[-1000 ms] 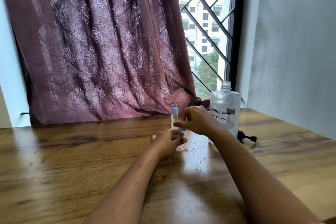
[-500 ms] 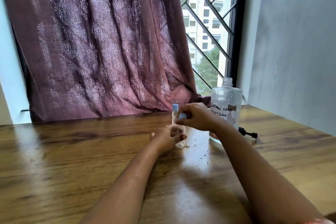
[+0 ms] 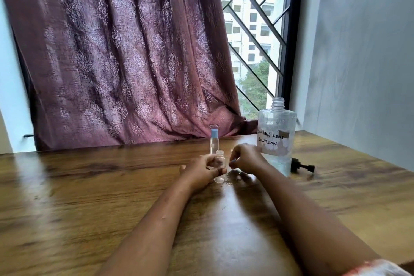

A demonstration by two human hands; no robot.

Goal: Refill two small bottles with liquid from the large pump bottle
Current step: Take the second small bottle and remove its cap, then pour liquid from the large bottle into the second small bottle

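Note:
My left hand (image 3: 201,171) grips a small clear bottle (image 3: 219,161) that stands on the wooden table (image 3: 89,197), its neck uncapped. Just behind it stands a second small bottle (image 3: 214,141) with a blue cap on. My right hand (image 3: 245,158) is low beside the open bottle, fingers curled, pinching what looks like the small blue cap, which is mostly hidden. The large clear bottle (image 3: 277,132), hand-labelled "contact lens solution", stands to the right with its neck open. Its black pump head (image 3: 301,167) lies on the table beside it.
A maroon patterned curtain (image 3: 125,56) hangs along the table's far edge. A barred window (image 3: 253,36) and a grey wall (image 3: 358,56) close off the right side. Small specks lie on the wood near my hands.
My right hand lifted the blue cap off the small bottle and moved down and to the right, close to the table. The bottle's open neck now shows. My left hand kept its hold.

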